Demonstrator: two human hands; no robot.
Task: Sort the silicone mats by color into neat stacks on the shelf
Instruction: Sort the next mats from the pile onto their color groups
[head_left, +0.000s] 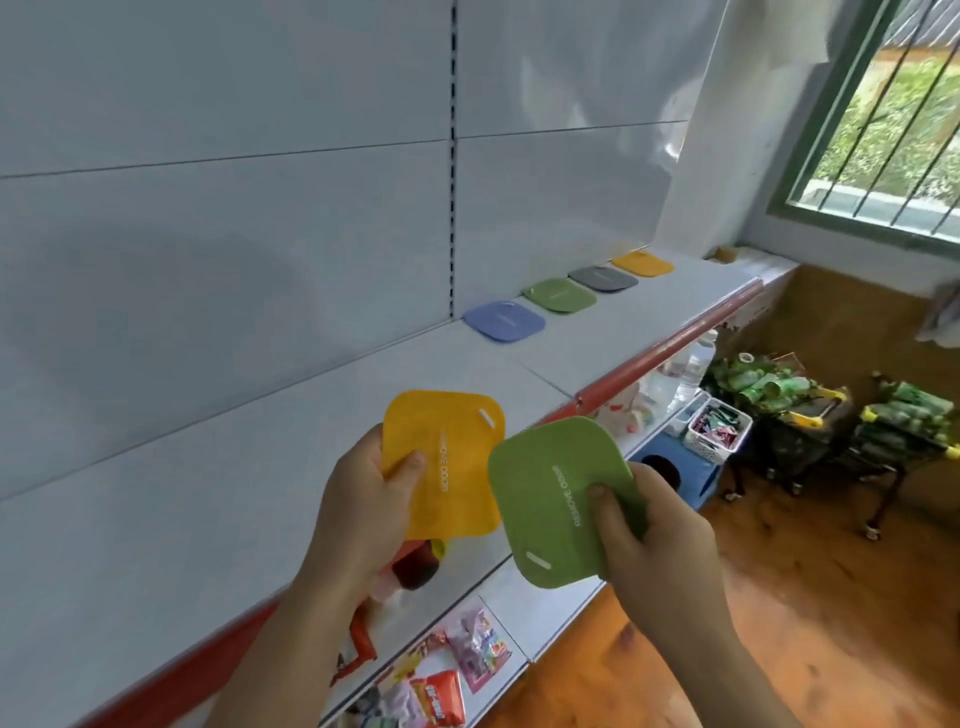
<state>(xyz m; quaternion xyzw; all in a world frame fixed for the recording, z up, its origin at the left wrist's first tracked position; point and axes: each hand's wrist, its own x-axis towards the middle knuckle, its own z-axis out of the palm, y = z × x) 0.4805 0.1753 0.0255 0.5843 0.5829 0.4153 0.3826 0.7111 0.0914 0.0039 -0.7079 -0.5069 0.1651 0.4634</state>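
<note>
Head view, looking down along a white shelf (218, 467) with a red front edge. The left hand (363, 499) holds a yellow mat (447, 457) by its lower left corner, thumb pressed on the face; the right hand (654, 525) holds a green mat (550, 499) by its right edge, thumb likewise on top. Each grip is closed on its own mat, and the 2 mats are held above the shelf's front edge, the green one overlapping the yellow one's right side. Both mats are thin, rounded squares with a matte surface, a short white slot near 1 corner and a line of white lettering across the face. Farther along the shelf, 4 more lie flat in a row near the back panel: a blue mat (504, 320), a second green mat (560, 294), a grey mat (602, 278) and a second yellow mat (643, 263); whether each is a single mat or a stack cannot be told. Snack packets (441, 696) lie on the lower shelf.
</note>
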